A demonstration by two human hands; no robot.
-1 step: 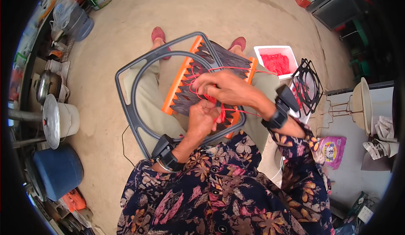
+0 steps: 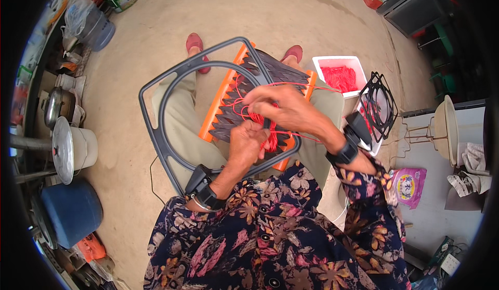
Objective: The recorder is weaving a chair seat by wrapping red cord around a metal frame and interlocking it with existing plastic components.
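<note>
A dark grey plastic frame (image 2: 147, 114) with a round inner ring lies tilted over my lap. Red cord (image 2: 271, 143) is bunched around its right part, with loose loops in the middle. My left hand (image 2: 246, 143) is closed on the bunched cord beside the frame. Just above it my right hand (image 2: 283, 108) has bent fingers round the cord; its fingertips are partly hidden. Under the frame, across my thighs, sits a rack with orange rails (image 2: 224, 93) and dark zigzag-edged strips (image 2: 283, 71) between them.
Red cord fills part of a white foam box (image 2: 340, 60) on the right. Black frames (image 2: 382, 105) stand beside it. A purple packet (image 2: 409, 187) lies farther right. On the left are a lidded white bucket (image 2: 83, 147), a blue tub (image 2: 73, 209) and a water jug (image 2: 92, 27).
The frame has shifted slightly left. My right hand and wrist have moved a little right and down, and my left hand slightly left. Cord loops between the hands lie differently.
</note>
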